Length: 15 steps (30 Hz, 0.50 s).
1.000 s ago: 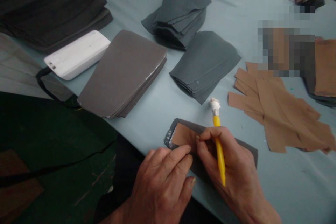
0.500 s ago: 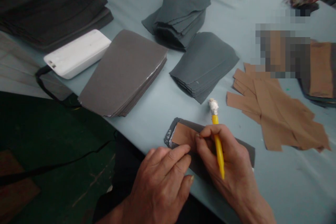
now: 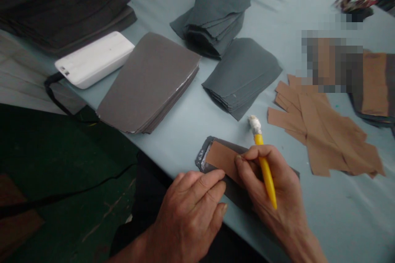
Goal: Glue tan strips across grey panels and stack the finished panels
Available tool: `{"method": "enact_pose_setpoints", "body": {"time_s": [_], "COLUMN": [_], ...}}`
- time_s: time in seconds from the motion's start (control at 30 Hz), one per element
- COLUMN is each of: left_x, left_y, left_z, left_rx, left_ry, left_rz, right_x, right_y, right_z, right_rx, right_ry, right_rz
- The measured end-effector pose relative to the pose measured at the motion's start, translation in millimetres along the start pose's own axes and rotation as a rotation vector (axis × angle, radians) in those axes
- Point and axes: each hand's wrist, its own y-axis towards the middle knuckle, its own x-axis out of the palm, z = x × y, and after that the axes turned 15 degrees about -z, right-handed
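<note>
A dark grey fabric piece (image 3: 243, 198) lies near the table's front edge, with white glue smeared at its left end. On top of it rests a brown strip (image 3: 222, 157). My right hand (image 3: 274, 181) pinches the strip's right part between thumb and forefinger. The same hand carries a yellow-handled brush (image 3: 266, 172), its white-crusted tip pointing away from me. My left hand (image 3: 193, 205) lies with fingers stretched out, their tips on the near edge of the grey piece beside the strip. What lies beneath its palm is hidden.
Several loose brown strips (image 3: 327, 127) are heaped at the right. Beyond my hands are grey fabric stacks (image 3: 243, 76), a brownish-grey stack (image 3: 151, 82) and a white power bank (image 3: 95, 59) with a black cable. A tall dark stack (image 3: 61, 8) stands at the far left.
My right hand has shifted slightly right with the brush, which tilts more. The brown strip has moved away from the left end, so more white glue shows. My left hand has barely moved.
</note>
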Motion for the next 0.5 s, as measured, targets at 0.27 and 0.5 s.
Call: {"method": "enact_pose_setpoints", "body": {"time_s": [0.27, 0.5], "left_x": [1.2, 0.5], "left_y": [0.2, -1.0], "left_z": [-0.1, -1.8], "left_rx": [0.006, 0.021], "left_ry": [0.007, -0.007], "left_rz": [0.011, 0.005], "right_x": [-2.7, -0.2], "right_y": [1.4, -0.4], "right_z": [-4.2, -3.8], "right_rx": [0.046, 0.007], "right_ry": [0.027, -0.019], "right_rz": [-0.002, 0.004]}}
